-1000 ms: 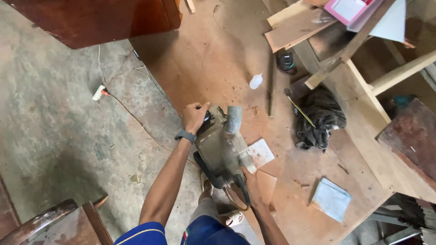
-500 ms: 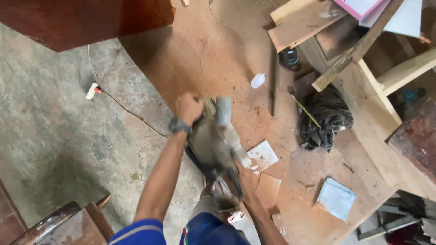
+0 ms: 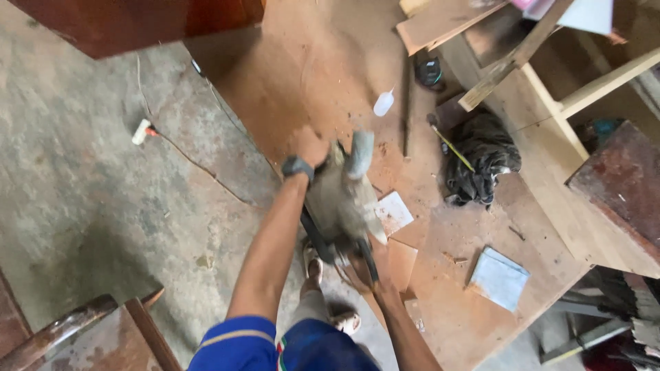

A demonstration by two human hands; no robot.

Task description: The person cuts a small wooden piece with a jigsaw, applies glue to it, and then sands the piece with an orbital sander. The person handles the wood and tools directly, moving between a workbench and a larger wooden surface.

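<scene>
Left hand (image 3: 311,148), wearing a dark wristband, grips the front of a grey handheld power tool (image 3: 342,196), fingers wrapped over its forward knob; motion blur obscures the exact finger placement. Right hand (image 3: 357,264) is closed around the tool's dark rear handle, just above the person's knee. Both arms extend forward from blue short sleeves at the lower edge of the view. The power tool is held between the two hands, tilted with its front end pointing away from the person, above the near left edge of a large plywood sheet (image 3: 316,62) that lies flat on the concrete floor (image 3: 89,199).

Just to the right of the tool, a white sheet of sandpaper (image 3: 393,211) lies on the plywood, with a brown sheet (image 3: 400,261) just beside it toward the near edge. A pale blue folded sheet (image 3: 499,278) rests near the right edge of the plywood. A dark crumpled cloth (image 3: 481,158) lies further out, with a yellow pencil-like stick (image 3: 452,146) across its left side. A small white squeeze bottle (image 3: 383,103) lies toward the far side of the plywood, near a dark round tin (image 3: 430,70). Timber offcuts (image 3: 505,58) and a pale wooden frame (image 3: 598,86) occupy the far right corner. On the concrete, a white plug (image 3: 141,130) with a thin cable lies well apart from the hands. A sandalled foot (image 3: 313,264) stands at the plywood's near edge.
</scene>
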